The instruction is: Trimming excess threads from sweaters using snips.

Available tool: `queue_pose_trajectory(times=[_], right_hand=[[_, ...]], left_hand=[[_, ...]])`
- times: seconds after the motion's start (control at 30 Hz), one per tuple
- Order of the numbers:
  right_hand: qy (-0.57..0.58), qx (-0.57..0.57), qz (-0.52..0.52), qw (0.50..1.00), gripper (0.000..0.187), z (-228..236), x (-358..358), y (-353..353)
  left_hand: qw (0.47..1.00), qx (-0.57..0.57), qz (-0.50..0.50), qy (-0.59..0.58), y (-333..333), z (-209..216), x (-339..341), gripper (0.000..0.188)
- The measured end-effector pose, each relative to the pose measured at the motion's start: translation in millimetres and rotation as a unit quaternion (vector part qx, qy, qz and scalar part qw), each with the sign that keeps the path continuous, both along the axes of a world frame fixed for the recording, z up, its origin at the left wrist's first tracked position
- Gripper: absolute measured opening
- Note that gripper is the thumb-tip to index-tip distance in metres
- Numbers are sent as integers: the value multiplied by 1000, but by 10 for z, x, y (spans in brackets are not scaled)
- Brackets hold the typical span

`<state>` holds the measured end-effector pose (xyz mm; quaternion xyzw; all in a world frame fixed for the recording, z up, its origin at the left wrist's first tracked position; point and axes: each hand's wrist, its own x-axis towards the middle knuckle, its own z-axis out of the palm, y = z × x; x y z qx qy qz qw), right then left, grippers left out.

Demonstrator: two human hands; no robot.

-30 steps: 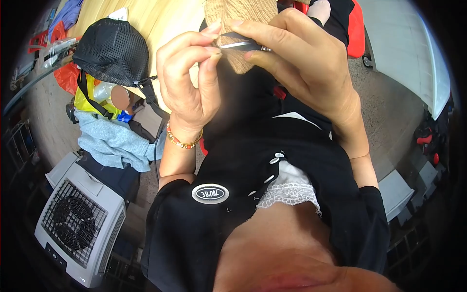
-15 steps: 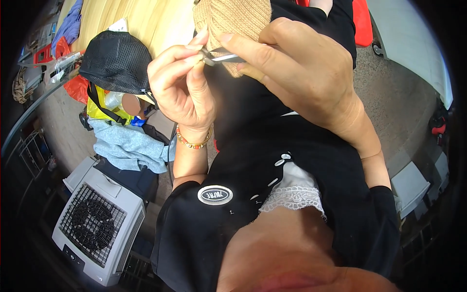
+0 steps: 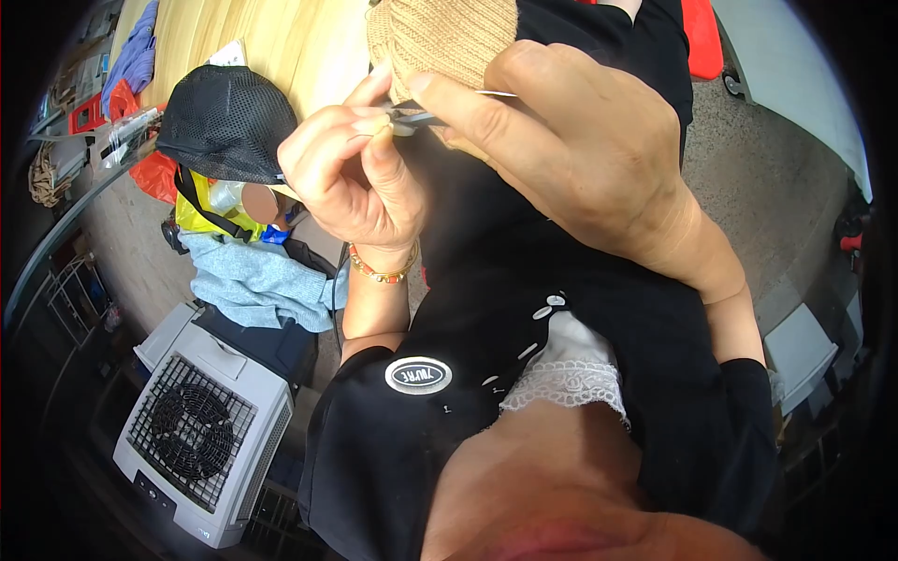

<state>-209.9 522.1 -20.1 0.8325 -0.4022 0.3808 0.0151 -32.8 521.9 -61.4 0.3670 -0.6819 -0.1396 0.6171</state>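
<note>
Left of the left hand (image 3: 355, 178), a yellow bag (image 3: 191, 219) holds plastic (image 3: 225, 194).

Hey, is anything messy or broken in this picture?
Nothing looks spilled or broken. One messy bit: the pale-blue knitted garment is crumpled, not folded, between the yellow bag and the boxy white fan unit with a black grille. The tan ribbed knitted piece shows no damage I can see.

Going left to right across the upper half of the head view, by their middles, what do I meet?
Crumpled blue-violet cloth, rounded black mesh item, person's bare left hand, tan ribbed knit piece, person's bare right hand, bright red plastic object, large white panel.
</note>
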Motion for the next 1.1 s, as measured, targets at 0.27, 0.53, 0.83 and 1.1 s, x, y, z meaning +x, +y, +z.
queue_pose_trajectory(times=[0.27,0.53,0.83,1.1], right_hand=[[4,-13,0,1000,37,31,19,-4],[-36,44,28,998,34,-30,-83,-66],[-164,161,83,970,50,-205,-91,-127],[-146,88,148,974,33,-280,-283,-216]], left_hand=[[999,-10,5,-37,6,23,-2,19],[996,-17,-2,83,-43,-28,-19,31],[883,447,-80,120,-624,-167,324,41],[747,447,-243,428,-764,-197,168,36]])
